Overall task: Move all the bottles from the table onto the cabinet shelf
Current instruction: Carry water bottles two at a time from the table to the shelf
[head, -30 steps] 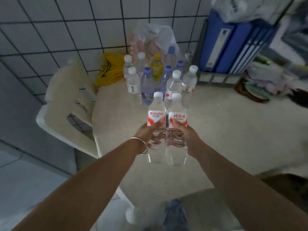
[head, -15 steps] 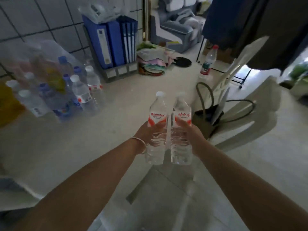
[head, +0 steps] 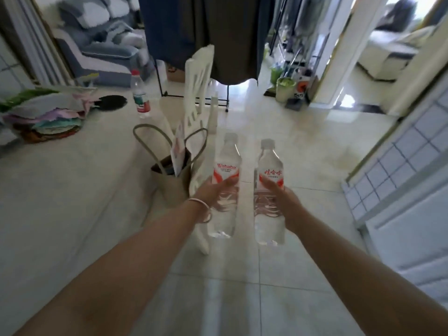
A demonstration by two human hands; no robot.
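Red-capped bottle (head: 140, 95) on bench (head: 72, 180) far left. Left hand (head: 210, 192) wrapped round Wahaha bottle (head: 225, 187) — right hand (head: 286, 202) round second Wahaha bottle (head: 269, 195). Both upright, slightly apart, above floor tiles.

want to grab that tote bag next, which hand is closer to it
Left. The left hand holds its bottle just right of the tote bag; the right hand is farther right.

One head-worn view looks forward and down, close over both forearms
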